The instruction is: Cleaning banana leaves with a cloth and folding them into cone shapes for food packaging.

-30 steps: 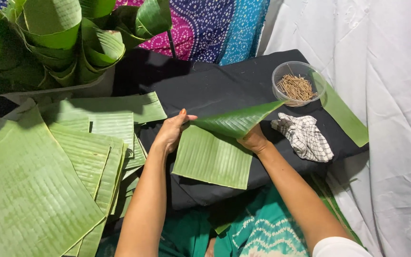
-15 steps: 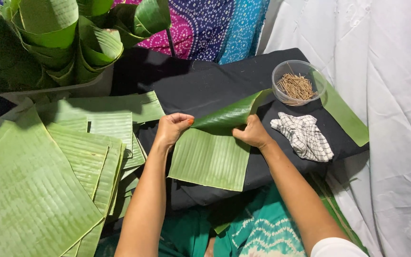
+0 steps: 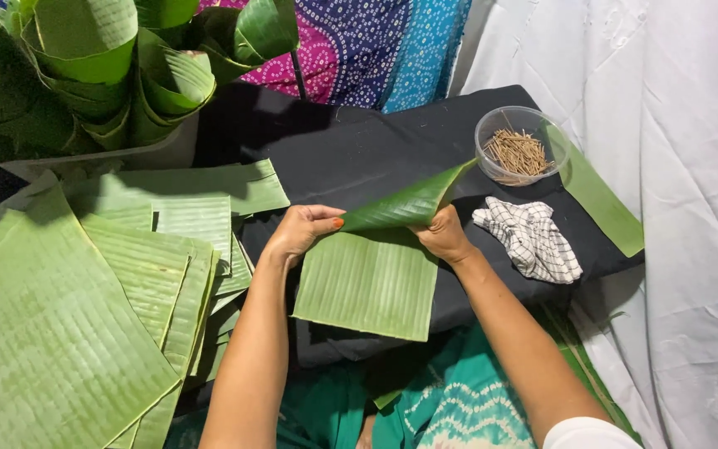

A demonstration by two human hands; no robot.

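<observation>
While its far edge is folded over toward the person, a rectangular banana-leaf piece (image 3: 367,287) lies on the black cloth-covered surface (image 3: 359,158), with the near edge hanging past the surface's front edge above the person's teal patterned garment (image 3: 450,407). The folded flap (image 3: 409,204) rises at a slant, its glossy darker side showing, and tapers to a point toward the upper right. The left hand (image 3: 301,231) pinches the left end of the fold, its grip closed on the leaf with the thumb on top. The right hand (image 3: 440,235) holds the fold from the right, partly hidden behind the flap; its fingers curl on the leaf.

Just right of the right hand, a white checked cloth (image 3: 529,237) lies crumpled on the surface. Beyond it stands a clear round plastic container (image 3: 518,145) holding thin brown sticks (image 3: 515,154). A narrow strip of banana leaf (image 3: 600,199) runs along the surface's right edge, beside the container. To the left, a stack of cut banana-leaf sheets (image 3: 85,316) spreads out in overlapping layers, well apart from the hands. Rolled leaf cones (image 3: 101,66) are heaped at the upper left. A pink, navy and blue printed fabric (image 3: 376,41) hangs behind the surface, and white sheeting (image 3: 675,125) covers the right side.
</observation>
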